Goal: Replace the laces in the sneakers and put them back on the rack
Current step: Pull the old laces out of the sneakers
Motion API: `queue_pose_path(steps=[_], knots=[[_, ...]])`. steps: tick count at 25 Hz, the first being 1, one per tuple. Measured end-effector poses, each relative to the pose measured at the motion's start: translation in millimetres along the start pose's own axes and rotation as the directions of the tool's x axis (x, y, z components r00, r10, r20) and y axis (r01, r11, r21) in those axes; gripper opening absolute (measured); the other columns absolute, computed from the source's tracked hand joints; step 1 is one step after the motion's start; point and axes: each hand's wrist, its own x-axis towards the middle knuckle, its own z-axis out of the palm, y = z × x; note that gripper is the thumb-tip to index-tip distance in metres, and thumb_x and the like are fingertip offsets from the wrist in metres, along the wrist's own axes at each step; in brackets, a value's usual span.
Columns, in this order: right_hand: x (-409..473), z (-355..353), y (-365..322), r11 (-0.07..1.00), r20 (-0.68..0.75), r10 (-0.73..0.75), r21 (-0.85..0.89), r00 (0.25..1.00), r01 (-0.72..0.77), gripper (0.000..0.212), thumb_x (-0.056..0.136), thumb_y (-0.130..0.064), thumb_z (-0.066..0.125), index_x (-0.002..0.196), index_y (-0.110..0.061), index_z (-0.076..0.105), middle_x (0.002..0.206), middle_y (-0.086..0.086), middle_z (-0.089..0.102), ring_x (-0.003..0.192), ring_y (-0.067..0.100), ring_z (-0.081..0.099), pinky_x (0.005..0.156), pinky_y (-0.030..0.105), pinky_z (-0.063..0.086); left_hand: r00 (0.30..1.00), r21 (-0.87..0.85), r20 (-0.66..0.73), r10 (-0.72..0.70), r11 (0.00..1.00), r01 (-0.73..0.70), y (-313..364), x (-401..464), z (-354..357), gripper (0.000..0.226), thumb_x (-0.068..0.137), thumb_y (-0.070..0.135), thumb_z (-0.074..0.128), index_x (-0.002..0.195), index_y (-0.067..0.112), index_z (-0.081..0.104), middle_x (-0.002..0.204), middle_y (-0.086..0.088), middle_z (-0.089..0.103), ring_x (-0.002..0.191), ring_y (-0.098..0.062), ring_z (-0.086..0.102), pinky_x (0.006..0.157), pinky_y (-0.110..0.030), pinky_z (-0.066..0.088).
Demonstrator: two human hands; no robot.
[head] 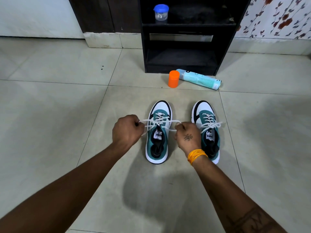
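Pale tiled floor [50, 101], head view: teal-and-white left sneaker [158, 132], white cotton lace [159, 122] pulled taut sideways, left hand [127, 130] and right hand [187, 137] each pinching an end, evidently tightening; black wooden rack [185, 39] stands beyond.

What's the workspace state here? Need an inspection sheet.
Surface: pale tiled floor.
Job's things: left sneaker, white lace pulled out to both sides; right sneaker, lace tied in a bow; black rack behind, lower shelves hold no shoes.
Clutter: orange container upright; pale blue bottle lying beside it; blue-lidded jar on rack.
Grippers: left hand and right hand each pinch the lace.
Cables: nothing seen.
Surroundings: floral wall.
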Motion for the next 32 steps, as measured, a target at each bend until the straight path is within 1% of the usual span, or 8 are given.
queue_pose_path(steps=[4, 9, 12, 16, 20, 24, 28, 32], knots=[[-6.6, -9.4, -15.7, 0.855, 0.153, -0.349, -0.353, 0.925, 0.381, 0.051, 0.094, -0.032, 0.059, 0.142, -0.025, 0.047, 0.09, 0.013, 0.073, 0.087, 0.039, 0.067, 0.07, 0.044, 0.055, 0.893, 0.268, 0.167, 0.418, 0.852, -0.45, 6.6, -1.3, -1.7, 0.044, 0.088, 0.02, 0.061, 0.131, 0.027, 0.063, 0.11, -0.004, 0.07, 0.084, -0.035, 0.07, 0.066, -0.038, 0.055], [-8.5, -7.0, -39.7, 0.702, 0.263, -0.527, -0.401, 0.808, 0.589, 0.043, 0.089, -0.025, 0.054, 0.131, -0.026, 0.054, 0.1, 0.01, 0.072, 0.089, 0.041, 0.068, 0.067, 0.041, 0.05, 0.847, 0.211, 0.184, 0.498, 0.822, -0.529, 20.2, 8.6, 2.9, 0.016, 0.091, 0.012, 0.057, 0.078, 0.017, 0.049, 0.079, -0.013, 0.064, 0.071, -0.041, 0.062, 0.056, -0.036, 0.039], [-16.8, -11.8, -46.2, 0.683, 0.236, -0.578, -0.384, 0.781, 0.621, 0.059, 0.086, -0.024, 0.057, 0.144, -0.027, 0.046, 0.105, 0.009, 0.072, 0.083, 0.041, 0.067, 0.062, 0.038, 0.045, 0.817, 0.143, 0.141, 0.559, 0.805, -0.576, 16.9, 7.6, 1.9, 0.014, 0.087, 0.017, 0.053, 0.075, 0.011, 0.056, 0.072, -0.013, 0.064, 0.065, -0.04, 0.061, 0.054, -0.034, 0.037], [-9.1, -6.0, -44.4, 0.689, 0.253, -0.581, -0.352, 0.773, 0.633, 0.019, 0.099, -0.024, 0.051, 0.116, -0.016, 0.056, 0.106, 0.009, 0.067, 0.088, 0.041, 0.065, 0.063, 0.039, 0.044, 0.792, 0.116, 0.131, 0.596, 0.784, -0.61, 21.7, 7.1, 1.2, 0.023, 0.09, 0.026, 0.05, 0.081, 0.01, 0.065, 0.072, -0.008, 0.066, 0.066, -0.035, 0.062, 0.056, -0.036, 0.045], [3.0, -9.9, -10.1, 0.918, -0.031, -0.322, -0.255, 0.946, 0.304, 0.022, 0.104, -0.025, 0.052, 0.088, -0.011, 0.057, 0.082, 0.016, 0.066, 0.077, 0.039, 0.063, 0.061, 0.037, 0.039, 0.993, -0.241, 0.041, 0.113, 0.965, -0.1, 3.9, 12.4, -1.6, 0.034, 0.098, 0.032, 0.054, 0.079, 0.01, 0.071, 0.069, -0.001, 0.074, 0.057, -0.023, 0.068, 0.058, -0.036, 0.056], [4.8, -5.3, 8.0, 0.984, 0.1, 0.18, -0.026, 0.979, -0.178, 0.05, 0.098, -0.042, 0.047, 0.076, -0.001, 0.067, 0.074, 0.02, 0.071, 0.074, 0.043, 0.069, 0.072, 0.053, 0.06, 0.794, -0.317, 0.441, -0.417, 0.756, 0.573, -14.7, 10.5, -0.7, 0.042, 0.1, 0.025, 0.045, 0.086, -0.003, 0.073, 0.074, -0.015, 0.077, 0.04, -0.023, 0.054, 0.043, -0.024, 0.041], [-18.2, -3.3, -8.2, 0.997, -0.092, 0.014, -0.069, 0.996, -0.021, 0.038, 0.096, -0.047, 0.057, 0.111, -0.013, 0.063, 0.088, 0.014, 0.073, 0.088, 0.037, 0.069, 0.079, 0.04, 0.055, 0.641, -0.344, 0.579, -0.504, 0.562, 0.752, -20.4, -4.5, 10.5, 0.052, 0.099, 0.027, 0.033, 0.091, -0.007, 0.071, 0.077, -0.02, 0.077, 0.041, -0.021, 0.045, 0.042, -0.019, 0.028], [-47.0, 8.5, -26.6, 0.979, -0.053, -0.13, -0.164, 0.99, 0.12, 0.031, 0.089, -0.051, 0.063, 0.087, -0.02, 0.062, 0.079, 0.001, 0.072, 0.078, 0.029, 0.067, 0.068, 0.036, 0.052, 0.586, -0.445, 0.535, -0.609, 0.387, 0.808, -28.1, -20.2, 16.7, 0.048, 0.097, 0.027, 0.032, 0.076, 0.0, 0.066, 0.053, -0.01, 0.065, 0.043, -0.022, 0.044, 0.047, -0.024, 0.027]])
